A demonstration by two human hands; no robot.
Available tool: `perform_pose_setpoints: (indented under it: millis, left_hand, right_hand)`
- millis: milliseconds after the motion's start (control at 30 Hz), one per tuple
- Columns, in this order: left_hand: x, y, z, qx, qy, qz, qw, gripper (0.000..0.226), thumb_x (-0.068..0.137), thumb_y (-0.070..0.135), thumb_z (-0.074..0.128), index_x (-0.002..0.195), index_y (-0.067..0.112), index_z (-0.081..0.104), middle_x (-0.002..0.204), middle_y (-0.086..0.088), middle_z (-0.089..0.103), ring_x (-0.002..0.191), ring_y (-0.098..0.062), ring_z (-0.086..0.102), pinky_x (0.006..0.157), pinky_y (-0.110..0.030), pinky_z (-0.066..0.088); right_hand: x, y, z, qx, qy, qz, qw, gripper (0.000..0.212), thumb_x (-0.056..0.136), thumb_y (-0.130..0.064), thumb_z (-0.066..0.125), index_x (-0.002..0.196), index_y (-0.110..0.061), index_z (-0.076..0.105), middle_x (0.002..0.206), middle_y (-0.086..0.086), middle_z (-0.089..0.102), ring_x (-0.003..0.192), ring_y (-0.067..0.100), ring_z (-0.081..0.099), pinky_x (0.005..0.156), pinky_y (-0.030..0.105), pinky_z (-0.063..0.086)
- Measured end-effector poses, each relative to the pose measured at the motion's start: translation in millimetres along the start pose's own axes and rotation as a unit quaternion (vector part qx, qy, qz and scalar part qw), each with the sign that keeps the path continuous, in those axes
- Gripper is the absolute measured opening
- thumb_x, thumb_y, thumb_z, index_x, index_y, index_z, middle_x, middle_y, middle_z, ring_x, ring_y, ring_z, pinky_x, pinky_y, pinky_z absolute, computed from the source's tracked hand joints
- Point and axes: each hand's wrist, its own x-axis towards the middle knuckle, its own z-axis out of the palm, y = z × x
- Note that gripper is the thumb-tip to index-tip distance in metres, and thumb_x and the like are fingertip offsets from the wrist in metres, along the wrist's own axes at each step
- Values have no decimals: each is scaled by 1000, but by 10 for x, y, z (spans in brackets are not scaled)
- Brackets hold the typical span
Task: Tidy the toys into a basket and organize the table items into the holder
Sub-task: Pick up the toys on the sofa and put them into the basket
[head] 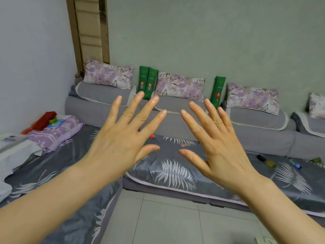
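My left hand (123, 138) and my right hand (216, 143) are both raised in front of me, backs toward the camera, fingers spread, holding nothing. Behind them, small toys lie scattered on the grey leaf-patterned sofa seat: a red toy (152, 136) just past my left hand, a pink one (184, 145) between the hands, and at the right a black toy (261, 157), a yellow block (270, 163) and a blue toy (297, 165). No basket or holder is in view.
An L-shaped grey sofa (263, 138) runs along the wall with purple floral pillows (180, 86) and green cartoon-printed cushions (147, 81). At the left sit a folded purple cloth (52, 134) and a red bag (42, 121). Grey tiled floor (175, 219) lies below.
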Motion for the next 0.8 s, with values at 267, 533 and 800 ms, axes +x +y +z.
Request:
perform_pose_setpoints:
  millis: [267, 533, 800]
  left_hand:
    - [1081, -694, 1581, -4, 22, 22, 999, 74, 89, 59, 29, 151, 22, 13, 159, -11, 8, 145, -37, 9, 113, -62, 13]
    - [2231, -1198, 2961, -13, 22, 60, 998, 76, 87, 59, 29, 151, 20, 13, 158, -13, 9, 145, -39, 10, 110, -65, 16]
    - [3169, -1404, 4485, 18, 25, 33, 999, 75, 88, 59, 31, 150, 19, 17, 157, -14, 14, 143, -39, 15, 111, -64, 17]
  right_hand:
    - [1210, 829, 1244, -11, 8, 18, 1000, 73, 94, -60, 39, 152, -22, 18, 161, 2, 12, 149, 29, 2, 115, 56, 15]
    - [2214, 1693, 2352, -8, 14, 35, 999, 73, 94, -58, 40, 152, -19, 19, 160, 4, 12, 148, 30, 3, 115, 57, 16]
    - [3124, 2717, 3680, 24, 28, 11, 999, 72, 93, -55, 45, 151, -19, 23, 160, 4, 14, 148, 30, 4, 117, 56, 12]
